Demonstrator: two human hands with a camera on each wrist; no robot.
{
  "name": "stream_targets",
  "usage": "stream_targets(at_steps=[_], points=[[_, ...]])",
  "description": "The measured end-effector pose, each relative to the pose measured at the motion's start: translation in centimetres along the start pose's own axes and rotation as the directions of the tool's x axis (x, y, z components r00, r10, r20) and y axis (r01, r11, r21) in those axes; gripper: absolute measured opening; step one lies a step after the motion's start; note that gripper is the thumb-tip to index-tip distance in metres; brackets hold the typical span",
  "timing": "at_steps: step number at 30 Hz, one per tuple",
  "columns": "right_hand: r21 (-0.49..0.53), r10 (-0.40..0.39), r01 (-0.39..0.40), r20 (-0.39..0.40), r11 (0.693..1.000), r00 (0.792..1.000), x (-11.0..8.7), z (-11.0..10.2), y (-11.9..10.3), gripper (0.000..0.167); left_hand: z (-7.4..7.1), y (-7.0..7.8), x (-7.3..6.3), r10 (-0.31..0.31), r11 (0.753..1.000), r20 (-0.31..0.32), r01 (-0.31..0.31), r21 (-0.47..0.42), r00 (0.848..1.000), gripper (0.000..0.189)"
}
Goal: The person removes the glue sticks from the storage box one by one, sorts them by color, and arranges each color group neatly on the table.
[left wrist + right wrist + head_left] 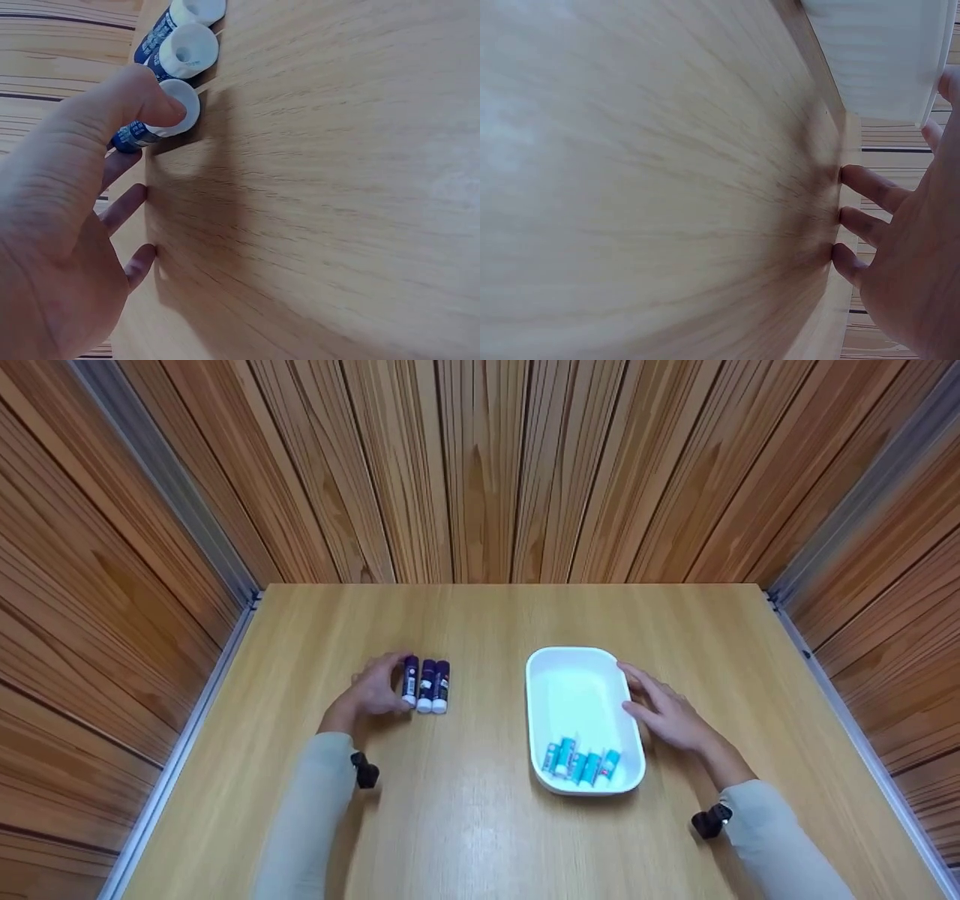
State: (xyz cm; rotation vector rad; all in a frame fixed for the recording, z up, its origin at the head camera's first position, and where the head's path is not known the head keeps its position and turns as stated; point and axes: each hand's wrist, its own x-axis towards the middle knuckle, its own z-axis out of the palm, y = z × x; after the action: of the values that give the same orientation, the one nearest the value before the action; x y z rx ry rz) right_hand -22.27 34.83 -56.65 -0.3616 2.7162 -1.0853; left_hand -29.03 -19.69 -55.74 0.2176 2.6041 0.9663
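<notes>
Walls: three, wood-panelled (480,472), round the back and both sides.
Table (472,825): one, pale wood.
Sleeves (304,817): two, light grey-green, one per arm.
Tray (577,690): one, white, right of the table's middle.
Right hand (667,716): thumb and forefinger spread, touching the tray's right rim; the other three fingertips meet the table; grips nothing.
Left hand (375,690): thumb on a white end, pinching the leftmost dark tube (409,679) lengthwise; three fingers spread loose.
Wrist cameras (366,770): two, black, one per wrist.
Dark tubes: three, white-ended, in a row left of the tray, the two right-hand ones side by side.
Teal tubes (590,769): five, lying in the tray's near end.
</notes>
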Motion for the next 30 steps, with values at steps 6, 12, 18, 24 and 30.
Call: stream_targets(at_steps=[6,12,18,24,30], points=[[0.004,-0.003,0.003,0.001,1.0,1.0,0.01,0.02,0.19,0.073,0.15,-0.03,0.02,0.003,1.0,0.01,-0.003,0.013,1.0,0.105],[0.001,-0.015,0.015,-0.005,1.0,1.0,0.12,-0.03,0.2,0.073,0.05,-0.01,0.19,0.005,1.0,0.021,-0.006,0.021,1.0,0.106],[-0.001,-0.003,0.003,-0.004,1.0,1.0,0.08,-0.02,0.27,0.073,-0.06,0.07,0.27,0.007,1.0,0.031,-0.008,0.03,0.999,0.105],[-0.009,-0.014,0.014,-0.004,1.0,1.0,-0.12,0.02,-0.11,0.073,-0.06,0.05,0.16,0.027,0.999,0.037,-0.028,0.034,0.999,0.104],[-0.005,-0.014,0.014,-0.006,1.0,1.0,-0.17,0.0,-0.24,0.072,-0.14,0.08,0.14,0.03,0.999,0.048,-0.032,0.04,0.998,0.104]])
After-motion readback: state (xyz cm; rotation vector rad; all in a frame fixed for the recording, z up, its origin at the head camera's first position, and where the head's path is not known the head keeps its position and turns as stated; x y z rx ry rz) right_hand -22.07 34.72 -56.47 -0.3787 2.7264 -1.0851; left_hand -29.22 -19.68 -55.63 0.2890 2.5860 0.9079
